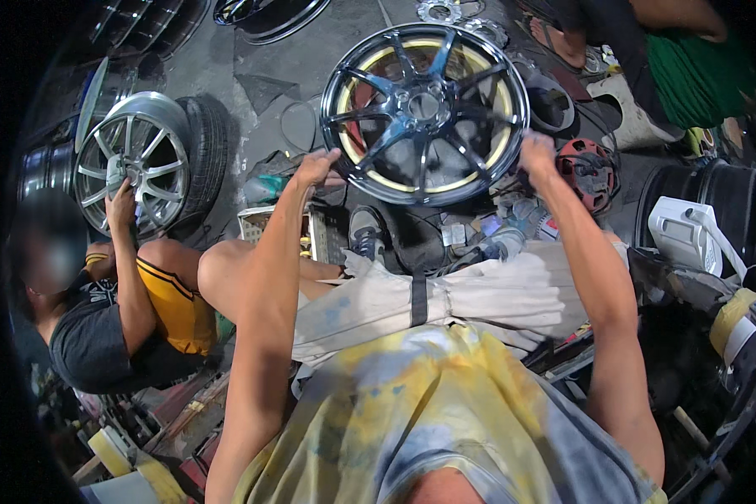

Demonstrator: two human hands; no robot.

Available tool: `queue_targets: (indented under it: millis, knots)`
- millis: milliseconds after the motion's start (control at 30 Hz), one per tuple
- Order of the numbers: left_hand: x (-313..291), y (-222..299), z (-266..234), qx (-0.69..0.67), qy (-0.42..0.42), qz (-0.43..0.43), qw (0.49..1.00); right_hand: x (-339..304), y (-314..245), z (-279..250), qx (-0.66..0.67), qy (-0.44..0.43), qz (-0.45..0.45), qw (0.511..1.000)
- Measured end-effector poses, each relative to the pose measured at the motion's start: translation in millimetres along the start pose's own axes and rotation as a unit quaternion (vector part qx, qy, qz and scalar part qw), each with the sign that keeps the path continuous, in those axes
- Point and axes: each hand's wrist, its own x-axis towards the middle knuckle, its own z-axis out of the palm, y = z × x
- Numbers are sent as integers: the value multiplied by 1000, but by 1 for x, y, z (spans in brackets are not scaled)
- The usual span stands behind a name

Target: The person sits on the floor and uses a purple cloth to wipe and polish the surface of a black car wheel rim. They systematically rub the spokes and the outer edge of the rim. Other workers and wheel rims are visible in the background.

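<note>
A shiny dark alloy wheel [427, 195] with several spokes is held up in front of me, its spoked face toward me. Along the inside of its rim runs a yellowish ring. My left hand [317, 168] is closed on the wheel's left lower edge. At the right edge, my right hand [538, 154] is closed on the rim, slightly blurred. The far sides of both grips are hidden. Below the wheel are my shoes [367, 232] and a pale cloth [496, 290] over my lap.
On the left a seated person [92, 336] holds a grey pad-like thing [116, 175] against a silver wheel [176, 160]; a tyre [206, 155] stands behind it. A basket [323, 239] sits near my left knee. At right are a red round part [586, 175], a white box-shaped device [685, 233] and another person's foot [557, 42].
</note>
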Motion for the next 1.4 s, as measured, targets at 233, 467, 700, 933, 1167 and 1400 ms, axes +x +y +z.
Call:
queue_targets:
  millis: [233, 467, 700, 933, 1167, 1400]
  knots:
    - [-42, -32, 38, -54, -269, -171, 946, 54, -47, -16, -67, -14, -192, 979]
    - [-21, 29, -16, 123, -207, -153, 958, -34, -73, -25, -101, 47, -432, 895]
    - [99, 45, -3, 258, 308, 53, 914, -154, -104, 46, -138, -162, -547, 809]
    - [70, 52, 25, 184, 370, 149, 898, -185, -99, 111, -240, -128, -498, 824]
    - [87, 37, 10, 229, 352, 152, 895, -185, -120, 141, -210, -112, -544, 804]
    - [88, 47, 6, 235, 327, 170, 899, -179, -137, 170, -244, -160, -487, 823]
